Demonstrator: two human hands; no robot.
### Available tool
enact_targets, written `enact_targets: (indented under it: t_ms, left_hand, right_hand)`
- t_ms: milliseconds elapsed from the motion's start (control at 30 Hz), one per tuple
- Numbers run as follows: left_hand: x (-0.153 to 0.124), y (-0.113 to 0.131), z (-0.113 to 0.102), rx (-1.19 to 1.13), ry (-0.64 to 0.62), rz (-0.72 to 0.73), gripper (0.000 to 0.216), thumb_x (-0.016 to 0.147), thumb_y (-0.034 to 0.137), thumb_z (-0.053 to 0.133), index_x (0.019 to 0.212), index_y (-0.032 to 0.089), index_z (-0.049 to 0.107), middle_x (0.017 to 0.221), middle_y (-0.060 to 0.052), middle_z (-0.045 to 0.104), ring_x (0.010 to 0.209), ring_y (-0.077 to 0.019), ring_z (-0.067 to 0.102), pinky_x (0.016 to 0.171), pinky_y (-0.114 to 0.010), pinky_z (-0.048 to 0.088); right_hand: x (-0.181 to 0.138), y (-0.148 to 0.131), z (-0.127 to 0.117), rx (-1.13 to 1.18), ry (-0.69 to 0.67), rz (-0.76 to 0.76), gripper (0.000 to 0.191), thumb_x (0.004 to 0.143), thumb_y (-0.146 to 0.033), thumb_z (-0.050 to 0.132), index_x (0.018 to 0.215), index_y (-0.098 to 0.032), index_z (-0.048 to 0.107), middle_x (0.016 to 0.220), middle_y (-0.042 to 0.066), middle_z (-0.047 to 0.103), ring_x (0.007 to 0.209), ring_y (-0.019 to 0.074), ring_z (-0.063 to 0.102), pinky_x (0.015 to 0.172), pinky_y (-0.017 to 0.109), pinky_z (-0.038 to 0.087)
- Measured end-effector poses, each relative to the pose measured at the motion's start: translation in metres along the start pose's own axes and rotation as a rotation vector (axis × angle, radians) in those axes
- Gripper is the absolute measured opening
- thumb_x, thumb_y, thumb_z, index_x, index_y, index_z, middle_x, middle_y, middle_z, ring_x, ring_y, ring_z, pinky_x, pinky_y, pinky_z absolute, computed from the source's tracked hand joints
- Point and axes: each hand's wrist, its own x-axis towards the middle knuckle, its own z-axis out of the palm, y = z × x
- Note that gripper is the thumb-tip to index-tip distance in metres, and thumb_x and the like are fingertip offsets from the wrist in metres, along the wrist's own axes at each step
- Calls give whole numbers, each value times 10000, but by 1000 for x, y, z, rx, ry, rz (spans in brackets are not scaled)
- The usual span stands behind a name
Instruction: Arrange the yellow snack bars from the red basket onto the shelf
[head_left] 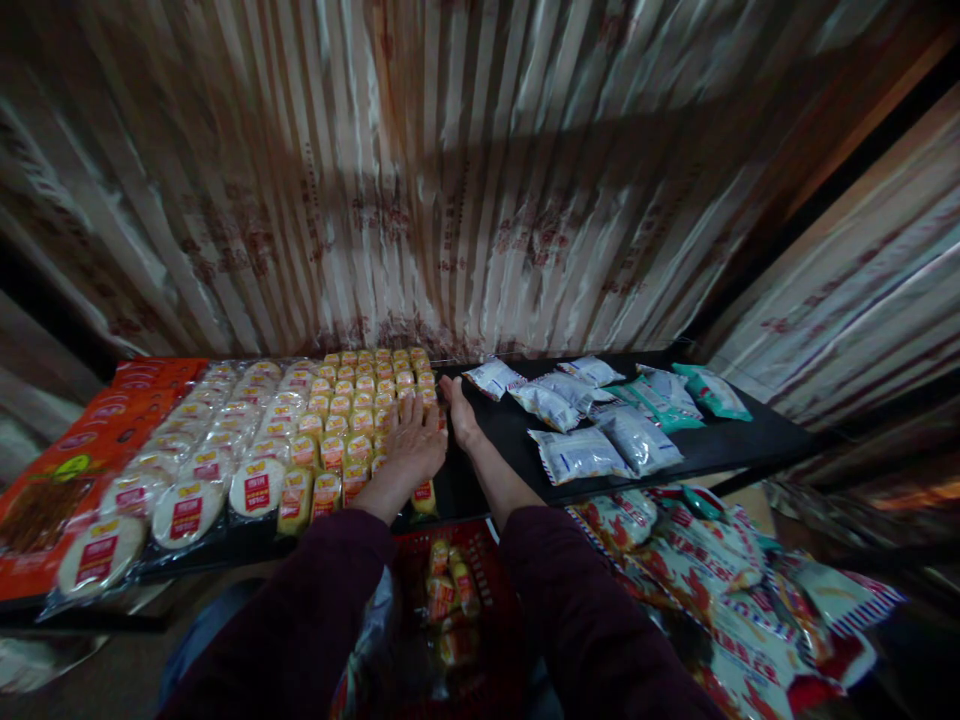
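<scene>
Rows of small yellow wrapped snack cakes [334,405] stand closely packed on the dark shelf [480,470]. My left hand [411,440] lies over the right-hand columns, palm down, its fingers stretched forward and touching the tops. On edge along the right side of the block is my right hand [459,410], fingers straight and pointing to the back. Neither hand grips anything that I can see. One cake packet [424,497] shows at the front, just below my left hand. Between my forearms, a red bag [487,600] holds several more of the yellow packets [442,597].
To the left are rows of round white crackers [187,513] in clear wrap and large orange packets [105,420]. Silver-white packets [581,455] and green ones [712,392] lie loosely on the right. Below them is a heap of printed snack bags [720,580]. Striped sheeting [465,200] hangs behind.
</scene>
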Motion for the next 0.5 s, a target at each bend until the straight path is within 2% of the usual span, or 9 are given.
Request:
enact_targets:
  t_ms: [200,367,500]
  left_hand:
    - [11,-6,-4,7,-48,-1,595,969,370,320,1501,112,384,1598,-162,263,1506,-295,171,1214,-525,108]
    - [14,-9,-2,-2,-40,8,575,973,356,295,1497,143,397,1601,-138,270,1506,-282,175,1211,-525,129]
    - [16,-9,1,-7,-19,17,581,969,370,307,1499,150,395,1605,-129,268,1509,-286,165,1220,-528,76]
  right_hand:
    - [5,0,4,3,-62,-4,745,857,-773,371,1221,-201,679,1367,70,615,1333,237,517,1205,409,277]
    - [11,3,-1,9,-48,-24,731,864,-755,381,1245,-196,660,1420,81,567,1361,226,486,1211,403,258]
    - [24,2,-4,22,-9,-40,696,909,-701,346,1292,-189,620,1461,98,521,1378,214,466,1209,432,248]
